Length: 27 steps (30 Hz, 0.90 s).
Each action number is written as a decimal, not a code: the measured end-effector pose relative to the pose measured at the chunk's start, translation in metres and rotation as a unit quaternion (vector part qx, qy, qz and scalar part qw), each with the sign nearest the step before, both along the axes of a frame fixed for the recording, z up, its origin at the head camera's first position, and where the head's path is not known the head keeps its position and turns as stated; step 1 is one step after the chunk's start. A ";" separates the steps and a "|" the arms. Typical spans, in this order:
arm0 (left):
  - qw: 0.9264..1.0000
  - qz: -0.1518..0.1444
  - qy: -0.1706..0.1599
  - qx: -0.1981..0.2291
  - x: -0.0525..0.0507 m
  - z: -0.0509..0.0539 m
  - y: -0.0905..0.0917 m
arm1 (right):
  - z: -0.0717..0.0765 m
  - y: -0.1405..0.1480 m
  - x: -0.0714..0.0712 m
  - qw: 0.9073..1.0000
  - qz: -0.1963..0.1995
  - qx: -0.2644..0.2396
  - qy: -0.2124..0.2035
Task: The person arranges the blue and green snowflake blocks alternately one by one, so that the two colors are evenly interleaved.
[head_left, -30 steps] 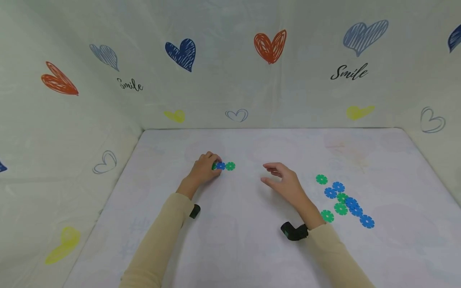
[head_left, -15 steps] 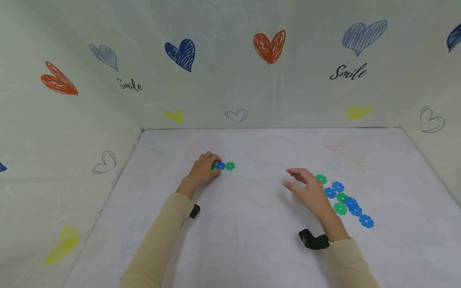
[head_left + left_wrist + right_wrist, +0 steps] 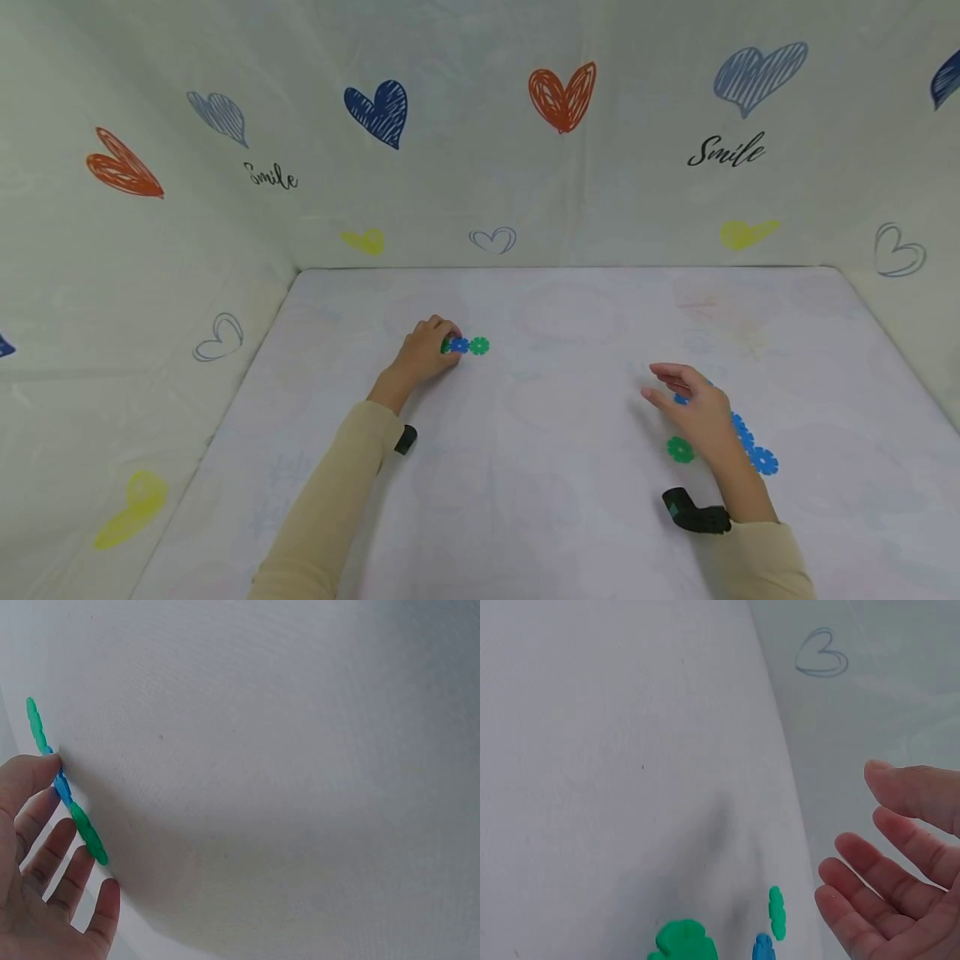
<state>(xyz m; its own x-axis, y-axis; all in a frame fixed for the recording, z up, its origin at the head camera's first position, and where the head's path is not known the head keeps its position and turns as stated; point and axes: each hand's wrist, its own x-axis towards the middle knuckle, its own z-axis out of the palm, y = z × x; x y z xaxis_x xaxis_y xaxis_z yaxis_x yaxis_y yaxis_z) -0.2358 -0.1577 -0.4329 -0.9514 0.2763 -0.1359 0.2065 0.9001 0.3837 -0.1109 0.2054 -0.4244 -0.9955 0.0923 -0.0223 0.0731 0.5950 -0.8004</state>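
My left hand [image 3: 424, 350] pinches a short row of joined notched plastic discs, green, blue and green, above the table at centre left. In the left wrist view, thumb and forefinger grip the blue middle disc [image 3: 63, 787]; a green disc [image 3: 88, 832] sits at one end. Over the loose discs at the right hovers my right hand [image 3: 697, 412], fingers relaxed and apart, holding nothing. It covers part of that group. Still showing are a green disc [image 3: 680, 450] by the wrist and a blue disc [image 3: 764, 461] beyond the forearm.
Both hands work over a white table [image 3: 525, 483]. A pale curtain [image 3: 465, 183] printed with hearts stands behind it and along its sides. Each wrist wears a black camera; the right camera [image 3: 696, 512] hangs near the loose discs.
My right hand has moved right and slightly toward me, from the middle of the table to above the loose discs. My left hand and its joined discs have stayed in place.
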 end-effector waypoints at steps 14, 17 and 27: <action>1.000 0.001 -0.005 -0.006 0.001 0.001 0.001 | -0.003 0.034 0.007 0.997 -0.024 0.053 -0.043; 1.000 0.001 -0.005 -0.005 0.000 0.001 0.001 | -0.006 0.038 0.007 0.997 -0.026 0.048 -0.060; 1.000 -0.001 -0.006 -0.001 0.001 0.002 0.000 | -0.014 0.048 0.005 0.995 -0.029 0.055 -0.071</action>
<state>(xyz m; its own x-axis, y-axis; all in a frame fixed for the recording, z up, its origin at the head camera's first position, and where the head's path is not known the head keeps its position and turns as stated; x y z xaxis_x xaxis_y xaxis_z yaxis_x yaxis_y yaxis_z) -0.2347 -0.1574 -0.4314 -0.9490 0.2782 -0.1483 0.2036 0.9000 0.3853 -0.1057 0.2531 -0.4385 -0.9758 0.1600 -0.1492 0.2184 0.6705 -0.7091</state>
